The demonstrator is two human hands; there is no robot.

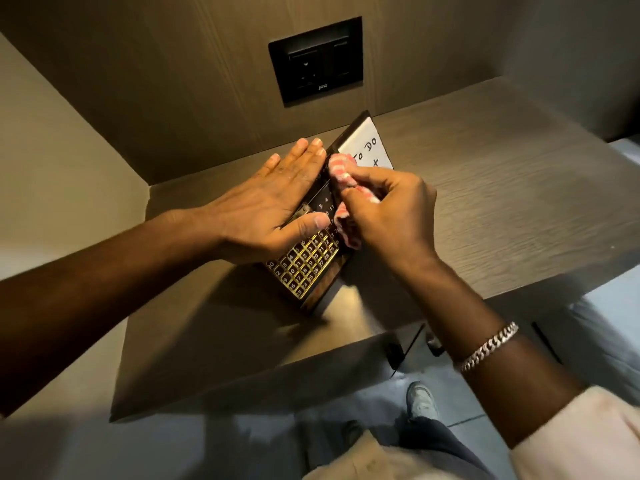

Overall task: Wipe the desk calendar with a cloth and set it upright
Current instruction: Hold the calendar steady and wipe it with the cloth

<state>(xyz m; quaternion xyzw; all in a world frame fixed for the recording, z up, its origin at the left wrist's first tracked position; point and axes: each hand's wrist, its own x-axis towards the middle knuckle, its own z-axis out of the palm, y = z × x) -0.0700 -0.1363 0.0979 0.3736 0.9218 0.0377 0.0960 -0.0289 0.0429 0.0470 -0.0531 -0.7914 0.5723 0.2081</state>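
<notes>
A black desk calendar [304, 268] with gold-framed number squares lies flat on the brown wooden desk [502, 202], running from near front to the back wall. Its far end carries a white card [367, 147] handwritten "TO DO". My left hand [273, 202] rests flat on the calendar's left half, fingers straight and together, thumb across the numbers. My right hand [388, 213] is closed around a bunched pink-and-white striped cloth [341, 171], pressed onto the calendar's middle just right of the left fingertips. The hands hide the calendar's central part.
A black socket and switch plate [317, 62] sits in the wood-panel back wall above the calendar. A pale side wall [52, 168] closes the desk's left. The desk's front edge [242, 396] drops to a grey floor where a shoe [420, 400] stands.
</notes>
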